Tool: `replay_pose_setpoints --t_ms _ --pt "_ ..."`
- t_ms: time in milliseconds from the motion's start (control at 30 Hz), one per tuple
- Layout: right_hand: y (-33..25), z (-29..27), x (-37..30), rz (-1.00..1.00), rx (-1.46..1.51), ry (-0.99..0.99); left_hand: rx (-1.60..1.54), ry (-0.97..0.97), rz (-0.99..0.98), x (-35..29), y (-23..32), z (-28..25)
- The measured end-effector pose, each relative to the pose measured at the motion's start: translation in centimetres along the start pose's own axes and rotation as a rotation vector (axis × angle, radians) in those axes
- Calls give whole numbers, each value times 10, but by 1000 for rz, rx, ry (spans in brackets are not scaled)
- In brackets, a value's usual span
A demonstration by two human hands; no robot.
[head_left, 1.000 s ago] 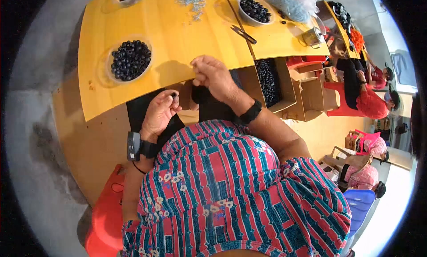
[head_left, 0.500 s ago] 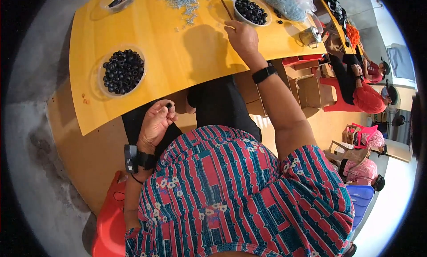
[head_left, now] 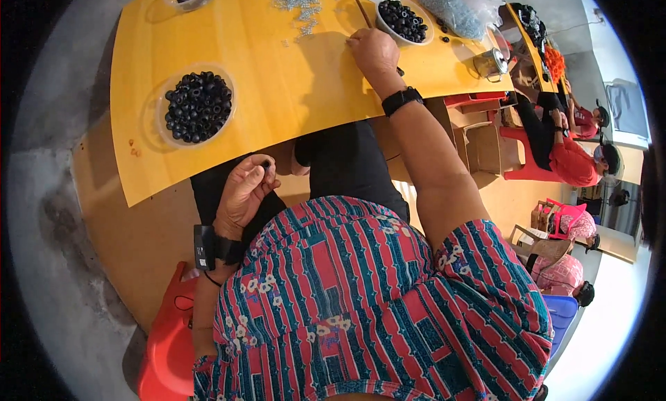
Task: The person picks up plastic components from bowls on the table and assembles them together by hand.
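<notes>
Yellow wood-look surface [head_left: 277, 89] | your left grip [head_left: 244, 191] is pinching a small black ring-shaped piece [head_left: 266, 164] near your lap [head_left: 343, 165] | right grip [head_left: 375, 54] by a round clear plastic bowl [head_left: 390, 35] of black pieces [head_left: 404, 19], can't tell if it's holding anything | loads loose, not far along imo

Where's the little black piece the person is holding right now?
Left of centre in the head view: the black piece is in the left hand, just below the yellow table's near edge, lower right of the nearest bowl.
</notes>
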State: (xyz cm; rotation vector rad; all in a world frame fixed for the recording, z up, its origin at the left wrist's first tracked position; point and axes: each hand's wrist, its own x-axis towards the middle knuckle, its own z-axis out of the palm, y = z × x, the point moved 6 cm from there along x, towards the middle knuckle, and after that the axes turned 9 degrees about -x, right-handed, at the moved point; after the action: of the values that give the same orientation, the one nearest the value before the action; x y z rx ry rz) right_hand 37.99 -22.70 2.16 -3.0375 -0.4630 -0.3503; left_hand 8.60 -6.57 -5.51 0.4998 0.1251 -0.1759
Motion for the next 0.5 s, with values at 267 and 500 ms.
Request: replay_pose_setpoints --t_ms 267,500 --pt "1 34 0 -311 -391 309 31 21 21 5 -2 -9" --pt "-22 19 -24 -421 -310 298 58 -11 35 17 4 -6"
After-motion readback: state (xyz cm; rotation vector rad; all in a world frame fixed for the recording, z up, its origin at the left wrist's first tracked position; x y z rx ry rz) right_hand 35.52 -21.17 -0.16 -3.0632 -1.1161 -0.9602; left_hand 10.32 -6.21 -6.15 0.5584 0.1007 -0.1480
